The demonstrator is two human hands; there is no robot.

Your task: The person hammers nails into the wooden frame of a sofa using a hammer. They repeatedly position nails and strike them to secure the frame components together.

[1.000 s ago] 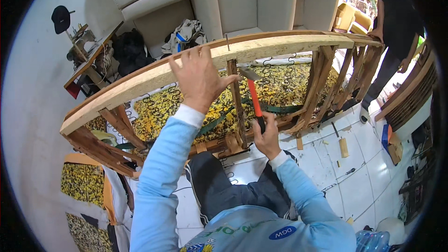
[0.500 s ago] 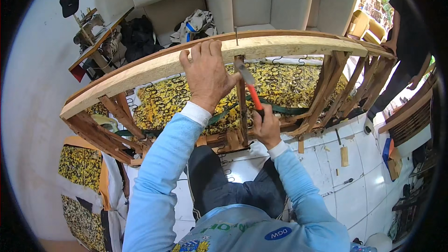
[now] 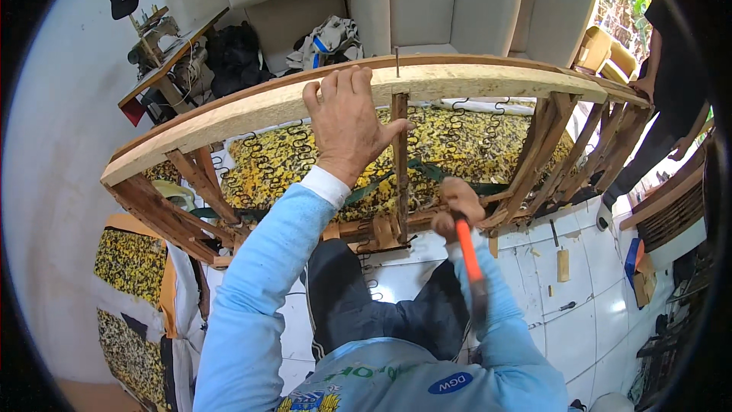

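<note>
My left hand (image 3: 345, 126) grips the pale wooden rail (image 3: 488, 79) along the top of a sofa frame. Its fingers hook over the upper edge while the thumb points right, near a brown upright (image 3: 400, 168). Just right of those fingers, a long nail (image 3: 397, 62) sticks up from the rail. My right hand (image 3: 462, 206) is closed around the handle of a hammer (image 3: 470, 258) with an orange-red grip. The hammer is swung back over my right forearm, its head blurred by motion and well away from the nail.
At the frame's right end, a person in dark clothes (image 3: 671, 84) rests a hand on it. Yellow-and-black foam (image 3: 305, 160) and wavy springs lie behind the rail. A beige sofa (image 3: 423, 8) stands beyond, a sewing machine table (image 3: 171, 57) far left. Wood scraps (image 3: 563, 265) lie on the tiles.
My right hand has pulled the hammer down and back, from beside the upright under the rail to over my forearm. My left hand keeps its hold on the rail.
</note>
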